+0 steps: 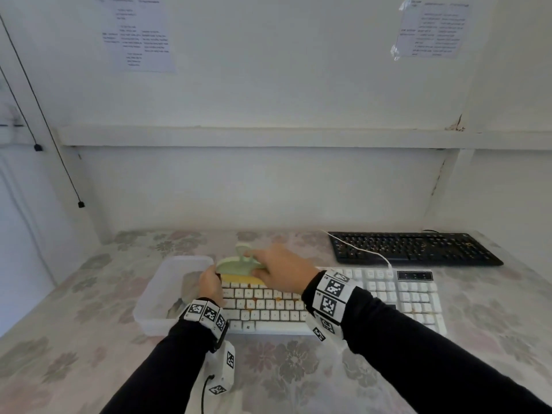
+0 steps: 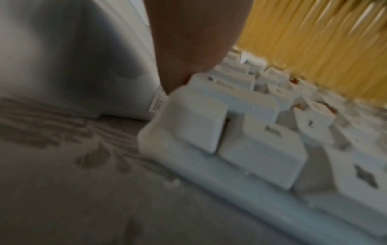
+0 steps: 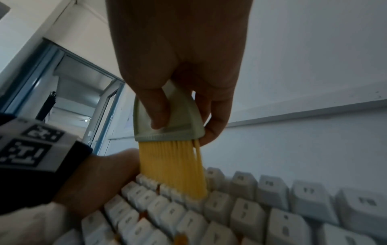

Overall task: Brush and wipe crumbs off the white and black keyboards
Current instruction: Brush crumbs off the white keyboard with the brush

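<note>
The white keyboard (image 1: 343, 303) lies across the middle of the table, with orange-brown crumbs (image 1: 279, 298) between its keys. My right hand (image 1: 277, 267) grips a brush (image 1: 239, 264) by its pale green handle (image 3: 180, 116). The brush's yellow bristles (image 3: 173, 165) touch the top key rows at the keyboard's left part. My left hand (image 1: 210, 286) holds the keyboard's left end, its thumb (image 2: 188, 33) against the edge of the white keyboard (image 2: 261, 149). The black keyboard (image 1: 412, 248) sits behind, at the back right, untouched.
A clear plastic container (image 1: 185, 258) stands just left of the white keyboard, with a grey cloth (image 1: 191, 288) in it. A white cable (image 1: 367, 252) runs across the black keyboard's left part. The flowered tablecloth (image 1: 283, 369) covers the table; a wall stands close behind.
</note>
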### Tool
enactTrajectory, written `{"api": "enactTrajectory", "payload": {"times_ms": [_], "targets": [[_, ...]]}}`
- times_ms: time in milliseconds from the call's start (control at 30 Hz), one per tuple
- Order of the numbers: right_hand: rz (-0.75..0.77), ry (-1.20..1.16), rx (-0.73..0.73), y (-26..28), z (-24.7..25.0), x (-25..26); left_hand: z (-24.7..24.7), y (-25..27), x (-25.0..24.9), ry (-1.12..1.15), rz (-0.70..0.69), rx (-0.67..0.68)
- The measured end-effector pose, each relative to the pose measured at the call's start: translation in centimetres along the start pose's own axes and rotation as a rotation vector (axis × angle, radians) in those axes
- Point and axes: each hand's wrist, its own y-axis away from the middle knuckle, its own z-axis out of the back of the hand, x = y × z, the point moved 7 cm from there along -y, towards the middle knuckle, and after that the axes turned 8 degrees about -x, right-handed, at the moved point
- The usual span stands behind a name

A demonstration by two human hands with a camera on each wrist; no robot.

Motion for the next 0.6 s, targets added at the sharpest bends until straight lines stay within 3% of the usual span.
{"api": "enactTrajectory", "payload": {"times_ms": [100,333,600], "targets": [[-0.017,0.047,-0.003,0.3,-0.5,-0.6,-0.4,0.9,-0.4,0.004,0.02,0.049],[-0.041,0.187,0.065,1.6,-0.3,-3.2,-0.3,0.1,1.1,0.076,0.113,0.009],[-0.14,0.264,0.065,4.4,0.5,-7.5,-0.3,0.9,0.6,0.057,0.1,0.024]]}}
